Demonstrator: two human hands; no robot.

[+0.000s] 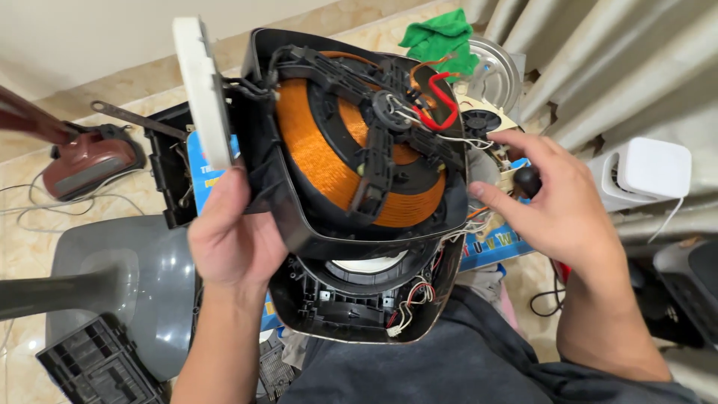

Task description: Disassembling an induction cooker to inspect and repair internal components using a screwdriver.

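Note:
My left hand (230,238) grips the left edge of a black inner housing (292,202) that carries a round copper coil (329,161) under a black cross bracket (378,142). This part is tilted up off the black outer shell (351,318) lying on my lap. Red and white wires (437,112) run from the coil's top right. My right hand (557,206) hovers at the housing's right edge, fingers spread, holding nothing, the thumb close to the rim. A white panel (202,90) sticks up at the housing's left.
A grey plastic stool (123,277) stands at left with a black grille part (101,366) in front. A dark red appliance (86,161) lies on the tiled floor. A green cloth (441,37), a metal pan (497,71) and a white box (651,172) sit at upper right.

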